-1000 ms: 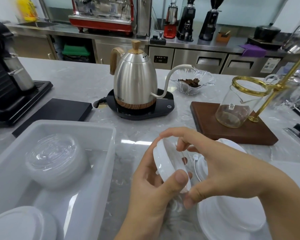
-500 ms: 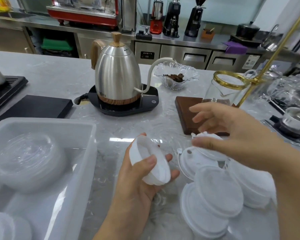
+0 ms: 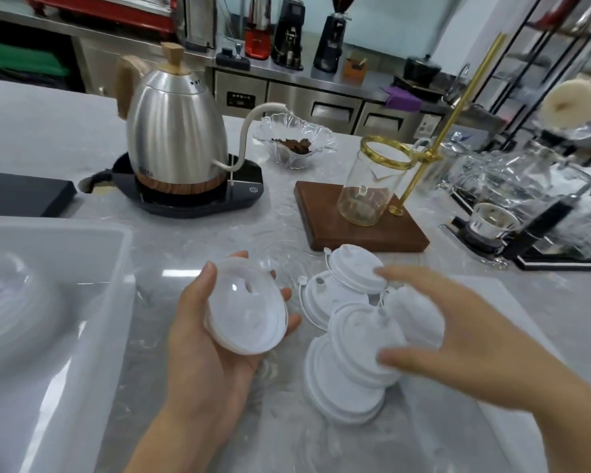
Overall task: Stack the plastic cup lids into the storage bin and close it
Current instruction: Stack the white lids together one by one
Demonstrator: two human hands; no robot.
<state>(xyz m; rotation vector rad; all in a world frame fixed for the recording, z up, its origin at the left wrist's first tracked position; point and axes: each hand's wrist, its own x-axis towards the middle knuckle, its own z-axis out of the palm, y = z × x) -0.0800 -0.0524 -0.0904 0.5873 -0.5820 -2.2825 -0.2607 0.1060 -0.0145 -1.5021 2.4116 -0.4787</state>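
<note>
My left hand (image 3: 205,346) holds a small stack of white plastic cup lids (image 3: 244,310), tilted toward me, above the marble counter. To its right, several loose white lids (image 3: 348,339) lie in an overlapping pile on the counter. My right hand (image 3: 458,339) hovers over that pile with fingers spread, thumb close to one lid, gripping nothing. The translucent storage bin (image 3: 120,268) stands at the left, with a stack of clear dome lids (image 3: 11,302) inside.
A steel gooseneck kettle (image 3: 174,131) sits on a black base behind. A glass bowl of grounds (image 3: 294,141) and a wooden drip stand with glass jar (image 3: 365,213) stand beyond the pile. A flat translucent sheet, perhaps the bin's cover (image 3: 512,438), lies at the lower right.
My right hand has dropped lower over the loose lids and opened wider. My left hand turned its lid stack to face me. The view has tilted right and down.
</note>
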